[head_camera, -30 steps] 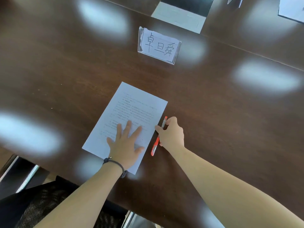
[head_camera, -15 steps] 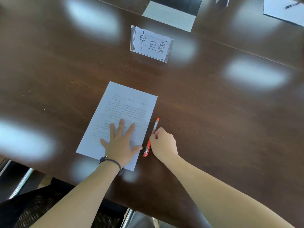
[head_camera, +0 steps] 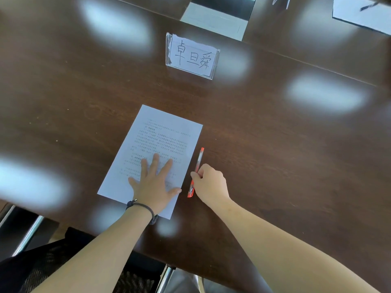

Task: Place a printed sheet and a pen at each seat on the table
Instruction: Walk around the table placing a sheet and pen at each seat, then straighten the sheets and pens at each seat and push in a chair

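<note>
1. Pinching the pen [head_camera: 196, 171] near its lower half, the right hand [head_camera: 210, 183] has its fingertips closed on the barrel, and the pen seems to lie on the table [head_camera: 275, 166] just beside the right edge of the printed sheet [head_camera: 160, 144], roughly parallel to it. That grip looks meant to line the pen up with the paper.
2. Left hand [head_camera: 155, 182] lies flat with fingers spread on the near half of the sheet, gripping nothing; by my reading it pins the paper so it does not slide while the pen is straightened.
3. Sheet sits near the table's near edge, its near corner close to that edge, turned slightly clockwise against it, with the text facing the seat.
4. Far of the sheet stands a clear name card holder [head_camera: 192, 57] with handwritten characters, well apart from the paper, marking this seat.
5. Open dark tabletop lies left, right and far of the sheet, so both hands have free room to withdraw toward the near edge.
6. At the far right, another sheet [head_camera: 359, 13] lies at 1 other seat, with a dark pen-like item on it; a chair [head_camera: 53, 261] sits below the near edge.
</note>
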